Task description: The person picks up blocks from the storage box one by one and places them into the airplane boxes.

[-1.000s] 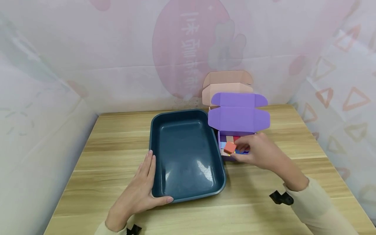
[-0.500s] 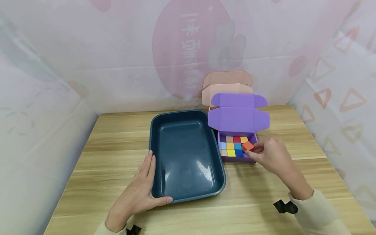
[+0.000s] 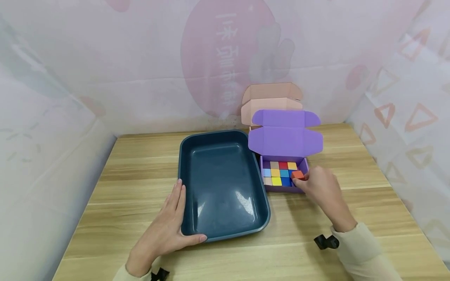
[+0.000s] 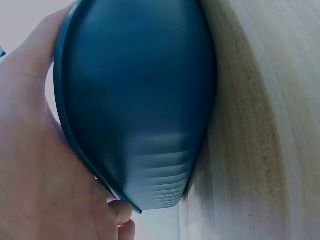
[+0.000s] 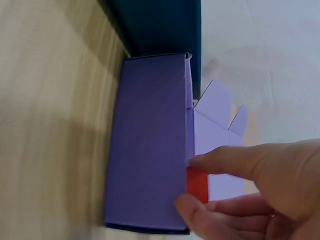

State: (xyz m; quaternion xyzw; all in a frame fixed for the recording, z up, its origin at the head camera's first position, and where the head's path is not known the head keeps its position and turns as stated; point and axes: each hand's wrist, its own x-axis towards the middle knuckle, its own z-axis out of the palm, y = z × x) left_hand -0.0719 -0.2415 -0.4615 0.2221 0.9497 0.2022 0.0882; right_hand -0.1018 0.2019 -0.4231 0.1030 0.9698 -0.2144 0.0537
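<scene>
My right hand (image 3: 321,191) pinches an orange-red block (image 3: 297,175) between thumb and fingers, at the right end of an open purple box (image 3: 285,189). In the right wrist view the orange-red block (image 5: 197,184) stands partly above the box's front wall. Rows of coloured blocks fill much of the box, among them a yellow block (image 3: 276,181) and a red block (image 3: 283,165). At the near left corner of a dark teal tray (image 3: 225,236), my left hand (image 3: 165,226) rests on the rim with fairly straight fingers and the thumb spread along the front edge.
The box's purple lid (image 3: 285,140) stands raised at its back. Behind it rises the lid of a peach box (image 3: 272,105). Tray and purple box stand close side by side on a wooden table (image 3: 140,164), with a patterned cloth (image 3: 147,97) behind.
The right hand has carried the orange-red block rightward from above the middle of the box to its right end, then slightly lower. The left hand and the tray stay in place.
</scene>
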